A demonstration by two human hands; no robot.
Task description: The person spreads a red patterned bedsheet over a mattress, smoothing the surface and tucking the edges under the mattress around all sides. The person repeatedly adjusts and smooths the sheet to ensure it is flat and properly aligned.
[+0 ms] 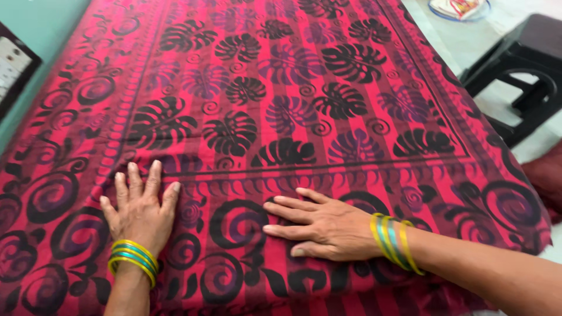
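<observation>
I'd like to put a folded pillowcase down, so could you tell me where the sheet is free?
The red patterned sheet lies bare across its whole middle and far end, between the green wall and the black stool. Only the near border is taken: the left hand and right hand press flat there, with a narrow free strip between them.

A home bedroom, by the look of it: a bed under a red bedsheet [281, 117] printed with black leaves and spirals, a black plastic stool [521, 76] at two o'clock on pale floor tiles [451, 41].
</observation>
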